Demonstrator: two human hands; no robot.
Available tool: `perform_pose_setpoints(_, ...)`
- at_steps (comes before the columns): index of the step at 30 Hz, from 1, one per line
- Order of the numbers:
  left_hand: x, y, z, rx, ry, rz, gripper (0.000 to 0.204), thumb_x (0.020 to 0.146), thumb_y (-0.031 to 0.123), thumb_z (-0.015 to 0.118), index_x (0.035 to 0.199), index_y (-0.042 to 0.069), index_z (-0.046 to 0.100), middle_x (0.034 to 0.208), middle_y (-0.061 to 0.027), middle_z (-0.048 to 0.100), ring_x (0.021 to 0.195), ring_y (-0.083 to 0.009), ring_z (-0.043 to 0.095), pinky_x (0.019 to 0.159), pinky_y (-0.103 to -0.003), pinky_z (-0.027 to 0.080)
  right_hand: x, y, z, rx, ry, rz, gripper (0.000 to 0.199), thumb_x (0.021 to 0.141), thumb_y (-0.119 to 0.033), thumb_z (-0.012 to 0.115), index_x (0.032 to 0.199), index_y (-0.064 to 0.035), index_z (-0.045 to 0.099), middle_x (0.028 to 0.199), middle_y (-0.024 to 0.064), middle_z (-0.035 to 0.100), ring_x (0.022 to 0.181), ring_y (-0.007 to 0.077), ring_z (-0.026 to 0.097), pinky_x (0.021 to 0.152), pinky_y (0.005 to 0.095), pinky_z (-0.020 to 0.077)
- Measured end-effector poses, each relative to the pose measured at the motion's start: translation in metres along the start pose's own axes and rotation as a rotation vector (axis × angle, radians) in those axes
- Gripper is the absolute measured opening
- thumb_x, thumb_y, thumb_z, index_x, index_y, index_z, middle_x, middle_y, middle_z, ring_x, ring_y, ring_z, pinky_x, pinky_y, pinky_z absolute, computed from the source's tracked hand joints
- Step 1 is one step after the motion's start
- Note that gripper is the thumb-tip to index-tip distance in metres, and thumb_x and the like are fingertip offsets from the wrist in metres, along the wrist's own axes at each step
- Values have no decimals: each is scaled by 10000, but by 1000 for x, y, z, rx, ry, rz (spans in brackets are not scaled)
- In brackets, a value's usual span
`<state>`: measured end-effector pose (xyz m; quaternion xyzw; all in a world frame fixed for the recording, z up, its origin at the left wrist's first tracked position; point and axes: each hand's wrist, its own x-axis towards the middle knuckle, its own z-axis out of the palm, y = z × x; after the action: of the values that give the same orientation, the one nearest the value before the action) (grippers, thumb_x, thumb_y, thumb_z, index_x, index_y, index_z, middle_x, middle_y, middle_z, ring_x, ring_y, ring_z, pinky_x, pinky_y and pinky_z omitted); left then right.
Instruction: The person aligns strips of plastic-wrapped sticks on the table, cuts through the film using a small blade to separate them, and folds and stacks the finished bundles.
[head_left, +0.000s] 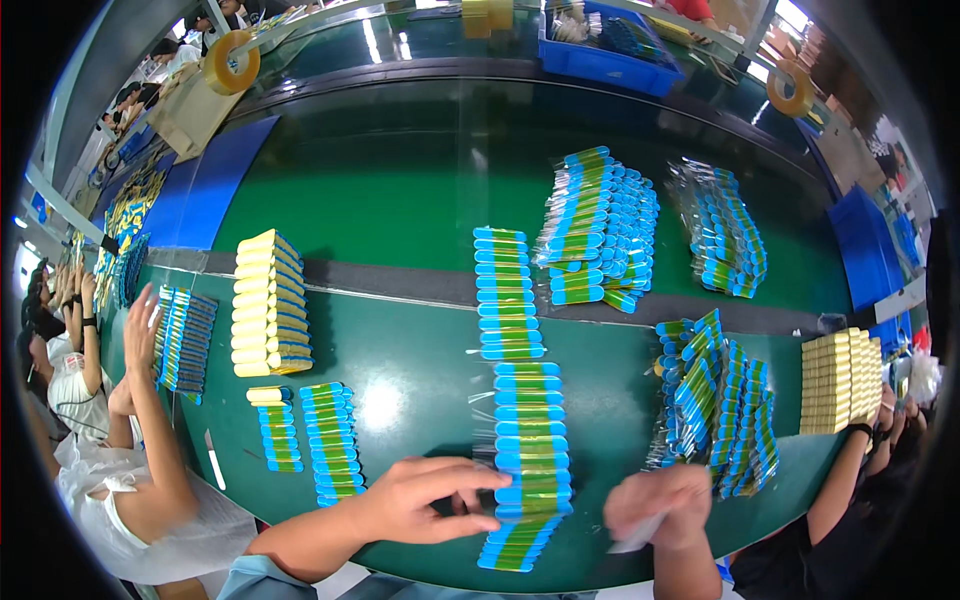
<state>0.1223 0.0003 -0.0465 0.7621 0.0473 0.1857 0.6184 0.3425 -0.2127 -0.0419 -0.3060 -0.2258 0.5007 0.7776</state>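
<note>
Fingers of the left hand (425, 500) spread flat and press the near end of a long overlapped row of slim blue-and-green packets in clear plastic sleeves (530, 440), which runs straight away from the person down the middle of the glossy green worktable (400, 190). The right hand (660, 505), blurred, lies just right of that row; it seems to pinch a pale scrap or sleeve, though I cannot tell how firmly the fingers close. The row serves as landmark: beyond its far end sits a second, shorter row of the same packets (508, 295); right of it leans a loose fanned heap of packets (715, 405), with two more heaps farther off (600, 230) (725, 230); left of it lie two short packet rows (330, 440) and a stack of pale yellow boxes (268, 305). Another yellow stack (838, 382) stands far right, beside a co-worker's arm (845, 480). The likely risk, as I judge it, is the slippery sleeves sliding: a sideways push from the pressing hand could skew the overlap and break the row's count, and the nearest packets, already fanned askew near the table edge, could slip off. The leaning heap at right could also topple into the row if brushed.
</note>
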Motion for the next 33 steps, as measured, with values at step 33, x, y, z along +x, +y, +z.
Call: perform_pose_setpoints(33,1,3,0,44,16,67,477,790,182,863,1220,62,696,970,-78,742,671,-130,692,529,-241,541,6,12,14,-749,-216,-295,137,841,-14,763,933,82,732,837,189,747,702,301,728,649,371,612)
